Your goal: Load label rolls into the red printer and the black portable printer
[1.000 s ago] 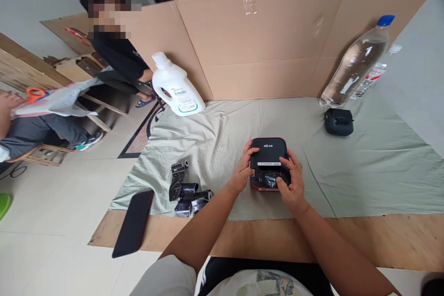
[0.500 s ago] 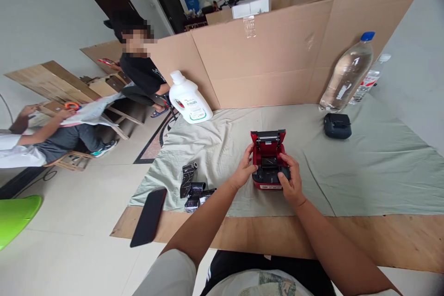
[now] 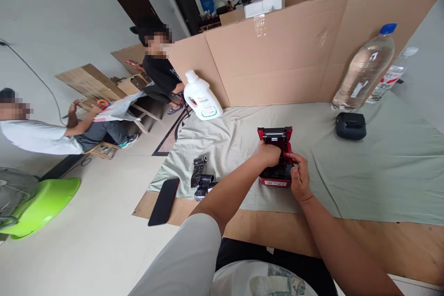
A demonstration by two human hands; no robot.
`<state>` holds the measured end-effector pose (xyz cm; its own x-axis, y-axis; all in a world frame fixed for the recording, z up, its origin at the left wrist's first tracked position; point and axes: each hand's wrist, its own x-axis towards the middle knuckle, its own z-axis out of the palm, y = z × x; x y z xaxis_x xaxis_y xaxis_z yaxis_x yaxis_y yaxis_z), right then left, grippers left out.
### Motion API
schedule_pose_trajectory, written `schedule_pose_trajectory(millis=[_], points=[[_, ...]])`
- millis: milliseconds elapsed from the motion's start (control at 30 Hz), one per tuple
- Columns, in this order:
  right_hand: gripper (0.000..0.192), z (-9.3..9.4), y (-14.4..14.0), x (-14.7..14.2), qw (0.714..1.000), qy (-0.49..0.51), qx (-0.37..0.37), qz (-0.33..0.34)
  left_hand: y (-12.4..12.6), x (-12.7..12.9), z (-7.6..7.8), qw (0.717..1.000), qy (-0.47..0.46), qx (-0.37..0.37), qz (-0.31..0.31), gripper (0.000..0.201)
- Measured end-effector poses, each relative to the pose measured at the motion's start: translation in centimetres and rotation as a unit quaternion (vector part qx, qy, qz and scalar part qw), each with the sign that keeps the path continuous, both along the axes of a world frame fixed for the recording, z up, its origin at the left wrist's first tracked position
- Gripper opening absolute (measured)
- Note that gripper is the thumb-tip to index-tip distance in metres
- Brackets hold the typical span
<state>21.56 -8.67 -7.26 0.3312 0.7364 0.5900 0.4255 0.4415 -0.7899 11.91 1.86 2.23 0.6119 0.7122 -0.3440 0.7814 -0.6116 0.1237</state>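
Observation:
A small red and black label printer (image 3: 275, 182) stands on the cloth in front of me with its lid raised and tilted back. My left hand (image 3: 269, 154) reaches over the printer's left side and down into its open bay. Its fingers are hidden inside, so I cannot see what they touch. My right hand (image 3: 301, 178) grips the printer's right side wall, fingertips over the rim and thumb bent near the front corner. To the left, partly behind my forearm, lie several rolls of shiny black ribbon (image 3: 198, 171).
A black phone (image 3: 163, 201) lies at the table's left front edge. A white jug (image 3: 203, 98), a big water bottle (image 3: 367, 71), a smaller bottle (image 3: 390, 78) and a black case (image 3: 350, 126) stand near the cardboard screen (image 3: 277, 64). Two people sit at the left.
My left hand has left the printer's left side and gone into its open bay. My right hand has shifted slightly outward along the right side. The view has turned left.

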Motion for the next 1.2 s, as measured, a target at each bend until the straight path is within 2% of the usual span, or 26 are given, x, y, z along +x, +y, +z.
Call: schedule_pose_trajectory(millis=[100,233,333,400,467,533,600,667,800,900,1000,1067,1133,1200], points=[[0.043,0.1,0.0,0.1,1.000,-0.014,0.001,-0.008,-0.4,-0.2,0.1,0.999,-0.034,0.023,0.009,0.018],[0.042,0.1,-0.1,0.2,1.000,-0.025,0.003,-0.011,-1.4,-2.6,0.8,0.978,-0.206,0.016,0.018,0.033],[0.042,0.0,-0.1,0.1,1.000,-0.028,0.000,-0.006,-1.1,-6.5,2.0,0.928,-0.356,-0.106,0.038,0.033],[0.042,0.0,-0.2,0.0,1.000,-0.028,-0.005,-0.007,0.0,-10.4,2.9,0.891,-0.402,-0.204,0.050,0.035],[0.042,0.1,-0.2,-0.1,1.000,-0.026,-0.005,-0.012,1.6,-14.8,3.4,0.890,-0.384,-0.228,0.091,0.040],[0.041,0.1,-0.2,-0.2,1.000,-0.022,-0.001,-0.016,3.2,-19.2,3.2,0.914,-0.326,-0.181,0.159,0.040],[0.041,0.0,-0.1,-0.2,1.000,-0.020,0.006,-0.017,4.4,-22.7,2.3,0.932,-0.252,-0.131,0.226,0.039],[0.041,0.0,-0.1,-0.3,1.000,-0.023,0.011,-0.017,4.9,-25.0,0.9,0.948,-0.174,-0.095,0.248,0.040],[0.040,-0.1,0.0,-0.2,0.999,-0.025,0.017,-0.013,4.8,-26.2,-1.6,0.972,-0.070,-0.057,0.217,0.040],[0.040,-0.3,0.1,-0.1,1.000,-0.019,0.018,-0.008,4.4,-26.1,-2.3,0.979,-0.020,-0.058,0.197,0.042],[0.039,-0.3,0.1,0.0,1.000,-0.020,0.020,-0.006,4.4,-26.5,-1.9,0.985,0.051,-0.064,0.154,0.048],[0.038,-0.3,0.1,0.0,1.000,-0.021,0.020,-0.004,4.9,-27.4,-1.2,0.987,0.040,-0.073,0.137,0.050],[0.038,-0.2,0.1,-0.1,1.000,-0.020,0.019,-0.004,5.8,-29.0,-0.1,0.986,0.000,-0.083,0.142,0.051],[0.038,-0.2,0.0,-0.1,1.000,-0.018,0.018,-0.003,7.0,-31.1,1.0,0.980,0.015,-0.086,0.177,0.050]])
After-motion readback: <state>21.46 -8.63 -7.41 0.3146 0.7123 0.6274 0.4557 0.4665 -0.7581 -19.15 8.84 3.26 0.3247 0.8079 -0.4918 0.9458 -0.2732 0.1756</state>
